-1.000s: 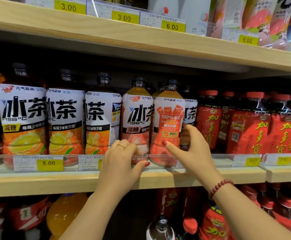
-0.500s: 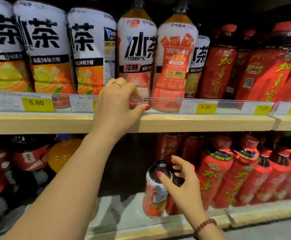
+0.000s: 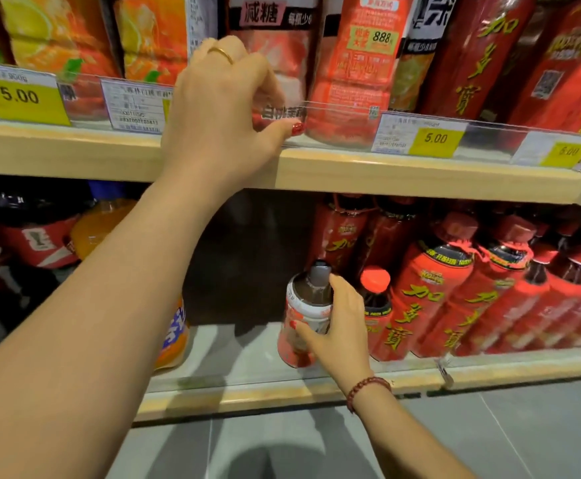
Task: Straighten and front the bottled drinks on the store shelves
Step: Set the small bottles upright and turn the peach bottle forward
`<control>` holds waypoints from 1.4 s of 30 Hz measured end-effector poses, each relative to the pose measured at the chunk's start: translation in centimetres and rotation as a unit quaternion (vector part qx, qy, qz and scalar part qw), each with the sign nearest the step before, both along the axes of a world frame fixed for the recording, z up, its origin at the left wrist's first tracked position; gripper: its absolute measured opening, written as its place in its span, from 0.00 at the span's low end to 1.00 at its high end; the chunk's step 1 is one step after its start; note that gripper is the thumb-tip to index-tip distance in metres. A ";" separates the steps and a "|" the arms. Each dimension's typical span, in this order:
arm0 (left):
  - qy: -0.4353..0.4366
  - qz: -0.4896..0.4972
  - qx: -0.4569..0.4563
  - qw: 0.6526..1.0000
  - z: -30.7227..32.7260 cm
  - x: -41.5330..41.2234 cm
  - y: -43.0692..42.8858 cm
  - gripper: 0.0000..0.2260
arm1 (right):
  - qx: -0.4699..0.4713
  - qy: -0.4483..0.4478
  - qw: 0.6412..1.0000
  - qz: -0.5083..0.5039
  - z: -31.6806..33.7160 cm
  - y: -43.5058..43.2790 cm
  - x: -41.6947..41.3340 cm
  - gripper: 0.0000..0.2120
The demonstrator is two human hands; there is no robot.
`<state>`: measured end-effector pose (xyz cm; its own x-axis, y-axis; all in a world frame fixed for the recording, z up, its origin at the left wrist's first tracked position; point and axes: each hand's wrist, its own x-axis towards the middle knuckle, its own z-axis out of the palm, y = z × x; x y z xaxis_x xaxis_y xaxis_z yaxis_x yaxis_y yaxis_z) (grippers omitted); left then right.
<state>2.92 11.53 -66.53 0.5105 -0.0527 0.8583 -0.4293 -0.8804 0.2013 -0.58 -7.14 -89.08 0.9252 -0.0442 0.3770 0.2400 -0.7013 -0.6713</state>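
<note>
Nearest, the right hand (image 3: pixel 339 326) has closed since half a second ago: fingers (image 3: pixel 342 288) that were only reaching now wrap the peach tea bottle (image 3: pixel 301 323) on the lower shelf (image 3: pixel 282 388), thumb across its label, the bottle tilted. Just right of those fingers stand red herbal tea bottles (image 3: pixel 431 292), touching in a packed row; left of them the shelf lies open as far as an orange soda bottle (image 3: pixel 173 337). Farther up, the left hand (image 3: pixel 220 112) has not moved, its fingers curled over the clear rail (image 3: pixel 351 107) of the upper shelf (image 3: pixel 386 174), thumb on the edge, against the iced tea bottles (image 3: pixel 272 63).
</note>
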 end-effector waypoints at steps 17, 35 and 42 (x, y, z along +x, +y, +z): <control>-0.004 0.002 0.000 1.000 0.1 0.1 0.0 0.13 | 0.047 0.002 0.995 0.090 -0.9 -0.4 -0.8 0.37; 0.011 -0.015 -0.001 1.000 0.0 0.3 0.2 0.16 | 0.170 0.075 0.978 0.094 -2.8 0.7 0.3 0.37; -0.017 0.006 0.008 1.000 -0.2 0.5 0.2 0.15 | 0.227 0.067 0.971 0.031 -2.8 1.3 0.0 0.38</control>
